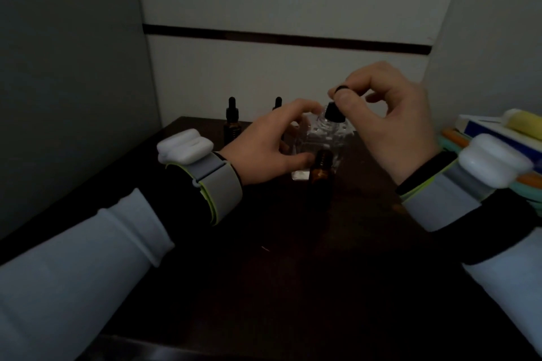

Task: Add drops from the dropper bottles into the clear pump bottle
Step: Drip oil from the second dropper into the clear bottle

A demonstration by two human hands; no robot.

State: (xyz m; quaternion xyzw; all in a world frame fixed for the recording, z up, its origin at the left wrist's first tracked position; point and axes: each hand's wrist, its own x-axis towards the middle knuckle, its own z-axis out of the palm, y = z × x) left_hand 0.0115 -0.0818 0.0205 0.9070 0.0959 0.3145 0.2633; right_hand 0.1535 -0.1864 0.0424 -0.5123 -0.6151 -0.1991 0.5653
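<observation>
Wearing a grey wristband (218, 184) on the left arm, out at 9 o'clock from the clear pump bottle (319, 129). Seeing a capped dropper bottle (231, 121) standing at the back of the dark table (264, 272), at 10 o'clock from the clear one. Wrapping the left hand (264, 145) round the left side of the clear pump bottle, fingers curled and tight on it. Hiding most of a second dropper bottle (278, 102) behind those fingers, at 11 o'clock. Holding the clear pump bottle standing up on the table, in the middle, between both hands. Seeing an open brown bottle (321, 168) just beside it at 6 o'clock, near the left hand. Pinching a black dropper (334, 111) with the right hand (396, 129), thumb and first finger squeezed together on its rubber top, right over the top of the clear bottle at 12 o'clock. Too dark for telling any glass tube or drops. Seeing a pile of coloured things (504, 132) far out at 3 o'clock.
</observation>
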